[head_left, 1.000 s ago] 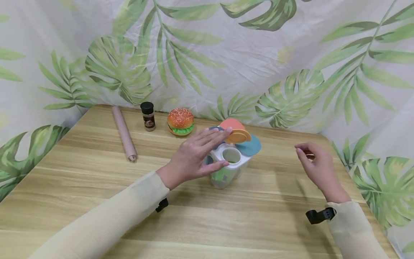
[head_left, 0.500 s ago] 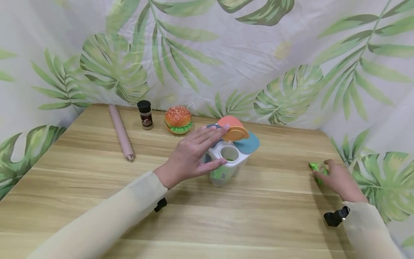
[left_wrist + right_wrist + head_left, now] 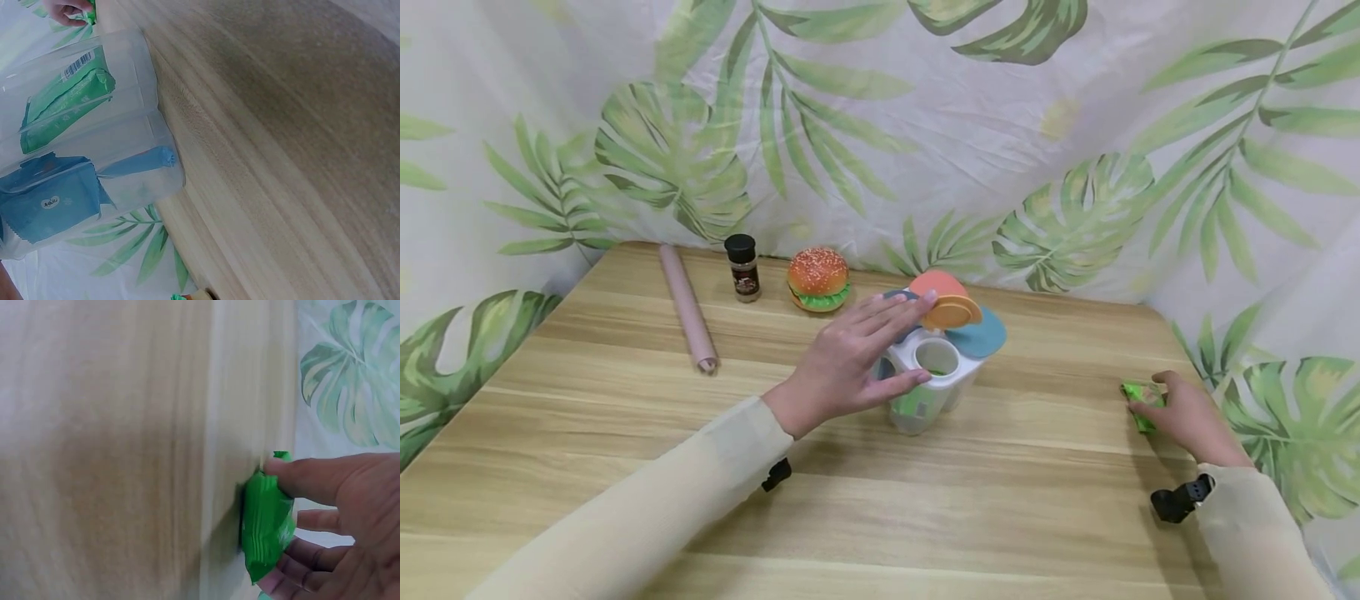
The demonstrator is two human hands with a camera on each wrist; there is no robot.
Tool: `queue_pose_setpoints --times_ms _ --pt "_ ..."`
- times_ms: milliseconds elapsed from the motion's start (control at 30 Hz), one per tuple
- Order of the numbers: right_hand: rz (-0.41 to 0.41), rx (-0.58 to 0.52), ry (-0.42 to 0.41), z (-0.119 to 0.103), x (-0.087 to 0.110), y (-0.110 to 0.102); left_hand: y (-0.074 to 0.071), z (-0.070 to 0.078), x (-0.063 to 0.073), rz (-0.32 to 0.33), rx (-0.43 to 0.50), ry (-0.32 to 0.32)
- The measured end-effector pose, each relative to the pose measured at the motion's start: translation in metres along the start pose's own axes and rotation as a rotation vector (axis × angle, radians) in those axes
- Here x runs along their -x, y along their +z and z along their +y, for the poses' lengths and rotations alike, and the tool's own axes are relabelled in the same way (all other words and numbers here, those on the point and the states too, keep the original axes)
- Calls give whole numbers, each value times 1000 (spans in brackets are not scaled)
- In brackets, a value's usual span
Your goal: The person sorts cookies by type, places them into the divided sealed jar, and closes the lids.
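Note:
A clear container with a white top (image 3: 967, 367) stands mid-table, its orange, coral and teal lids raised around a round hole. My left hand (image 3: 850, 362) reaches over it from the left, its straight fingers against the orange lid (image 3: 953, 314) and the thumb by the hole's near rim. Through the container's wall (image 3: 134, 72), the left wrist view shows a green packet (image 3: 69, 103) and blue packets (image 3: 53, 203). Far to the right, my right hand (image 3: 1197, 421) grips a small green packet (image 3: 269, 519) between thumb and fingers, low over the table.
Toward the back left lie a rolled pink mat (image 3: 687, 308), a black-capped spice jar (image 3: 744, 271) and a toy hamburger (image 3: 818, 279). A leaf-patterned cloth (image 3: 850, 108) hangs behind the wooden table (image 3: 880, 533).
My right hand has moved right and down to the table's right side, where the green packet now shows in its fingers. The left hand has kept its place at the orange lid.

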State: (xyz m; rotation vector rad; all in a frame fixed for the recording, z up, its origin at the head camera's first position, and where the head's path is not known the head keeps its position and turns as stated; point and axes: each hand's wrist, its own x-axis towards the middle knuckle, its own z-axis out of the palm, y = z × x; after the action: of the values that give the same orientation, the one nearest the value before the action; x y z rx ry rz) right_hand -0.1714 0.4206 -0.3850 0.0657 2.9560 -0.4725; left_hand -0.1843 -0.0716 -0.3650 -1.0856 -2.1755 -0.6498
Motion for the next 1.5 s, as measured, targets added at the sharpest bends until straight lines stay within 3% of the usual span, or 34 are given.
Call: queue_pose_setpoints --times_ms 233,367,533,800,1133,1333,1500 --pt "-49 -104 44 -5 2 -2 1 -1 2 2 -1 -3" --pt "-50 -125 10 -20 5 -3 2 -1 3 -2 2 -13" --pt "-15 -206 -99 -52 5 -5 1 -1 4 0 -1 -20" --pt "134 -359 -352 -103 13 -10 3 -2 5 8 4 -14" --pt "270 -545 -582 -167 25 -20 2 -1 4 9 -4 -11" --pt "288 -621 -704 -194 32 -26 4 -1 2 12 -9 2" --pt "273 -774 -753 -211 35 -27 4 -2 1 17 -6 10"
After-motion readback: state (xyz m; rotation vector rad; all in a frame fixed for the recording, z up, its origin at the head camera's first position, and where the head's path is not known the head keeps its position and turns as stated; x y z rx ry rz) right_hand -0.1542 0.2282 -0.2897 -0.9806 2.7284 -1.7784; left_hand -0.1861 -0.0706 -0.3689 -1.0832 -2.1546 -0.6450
